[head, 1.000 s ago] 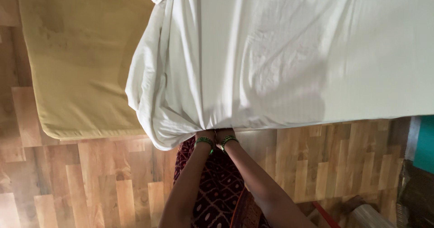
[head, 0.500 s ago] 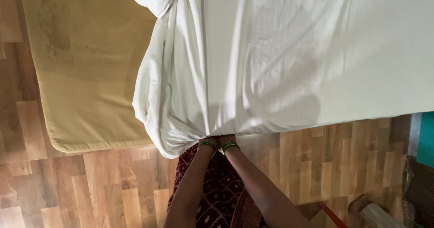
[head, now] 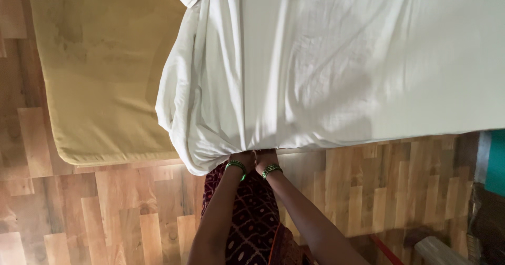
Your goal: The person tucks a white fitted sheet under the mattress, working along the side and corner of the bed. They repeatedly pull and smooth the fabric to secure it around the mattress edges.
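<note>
Reaching straight ahead toward twelve o'clock, we hold both forearms close together, wrists nearly touching, each ringed by green beaded bangles. Our left hand [head: 241, 156] and right hand [head: 264, 155] disappear under the hem of the white cotton bedsheet [head: 336, 65], so the fingers are hidden and we cannot tell whether they are clamped on the cloth or lying loose. The sheet gathers into folds that fan from that spot up toward eleven o'clock. It covers the pale yellow foam mattress [head: 100, 75] except for a bare strip from nine to eleven o'clock, where the loose sheet edge bunches. The mattress's near edge runs across at our wrists; its far side is cut off. Below, our dark maroon patterned garment [head: 252, 212] hangs over the light wooden plank floor [head: 105, 217], which lies open at seven and four o'clock.
</note>
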